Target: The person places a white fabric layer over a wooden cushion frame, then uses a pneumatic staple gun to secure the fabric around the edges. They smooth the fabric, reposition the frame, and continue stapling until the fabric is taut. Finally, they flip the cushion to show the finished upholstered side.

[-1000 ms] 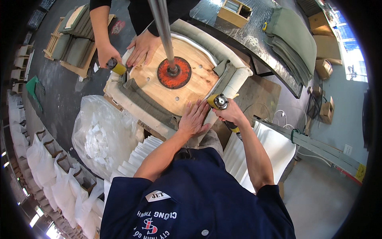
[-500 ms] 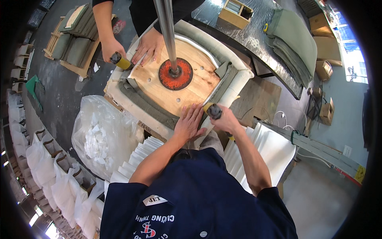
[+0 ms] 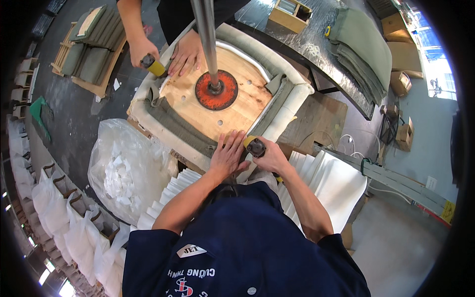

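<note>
A chair seat with a plywood panel (image 3: 237,119) lies underside up, its grey-green cover fabric (image 3: 183,125) folded over the inner edge of a pale padded border (image 3: 293,101). At the near corner my left hand (image 3: 227,154) lies flat on the fabric and panel edge, fingers stretched out. My right hand (image 3: 271,159) grips a yellow and black staple gun (image 3: 253,145), its nose at the fabric just right of my left fingers. Across the seat, a co-worker's hand (image 3: 142,51) holds a second staple gun (image 3: 154,65) at the far left corner; their other hand (image 3: 187,52) presses the fabric.
A metal post (image 3: 205,34) with a red round plate (image 3: 202,89) stands on the panel. A plastic bag of white scraps (image 3: 123,168) sits left, stacked white sheets (image 3: 326,183) right. Folded green covers (image 3: 363,54) lie on the black table (image 3: 316,52) at far right.
My right hand and staple gun have shifted left and nearer to me, closer to my left hand. My left hand has slid slightly left. The co-worker's staple gun has moved slightly away from me.
</note>
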`<action>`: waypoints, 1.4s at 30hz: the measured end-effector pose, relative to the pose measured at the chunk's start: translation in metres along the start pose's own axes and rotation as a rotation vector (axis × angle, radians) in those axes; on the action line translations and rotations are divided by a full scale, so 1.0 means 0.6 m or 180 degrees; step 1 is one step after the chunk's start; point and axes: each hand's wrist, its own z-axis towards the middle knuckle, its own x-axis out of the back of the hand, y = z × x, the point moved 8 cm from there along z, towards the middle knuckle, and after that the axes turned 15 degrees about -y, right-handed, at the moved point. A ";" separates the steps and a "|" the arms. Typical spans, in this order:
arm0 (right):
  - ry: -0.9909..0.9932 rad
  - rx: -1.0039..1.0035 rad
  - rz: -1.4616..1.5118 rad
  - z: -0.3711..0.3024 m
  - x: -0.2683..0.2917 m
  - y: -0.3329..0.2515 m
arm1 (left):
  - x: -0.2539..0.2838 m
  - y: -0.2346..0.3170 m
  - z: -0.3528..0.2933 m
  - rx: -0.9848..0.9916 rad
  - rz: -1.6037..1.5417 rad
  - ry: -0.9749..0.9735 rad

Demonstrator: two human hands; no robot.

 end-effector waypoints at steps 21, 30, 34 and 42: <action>-0.0078 0.0346 0.0345 -0.015 -0.055 0.017 | -0.004 -0.040 -0.063 -0.0193 -0.0275 0.0252; -0.0278 0.0157 0.0806 -0.020 -0.067 0.038 | -0.002 -0.056 -0.085 -0.0168 -0.0459 0.0454; -0.0228 0.0281 0.0605 -0.008 -0.068 0.043 | -0.003 -0.057 -0.086 -0.0165 -0.0497 0.0586; -0.0177 0.0233 0.0156 -0.001 -0.070 0.014 | 0.005 -0.063 -0.089 -0.0176 -0.0585 0.0692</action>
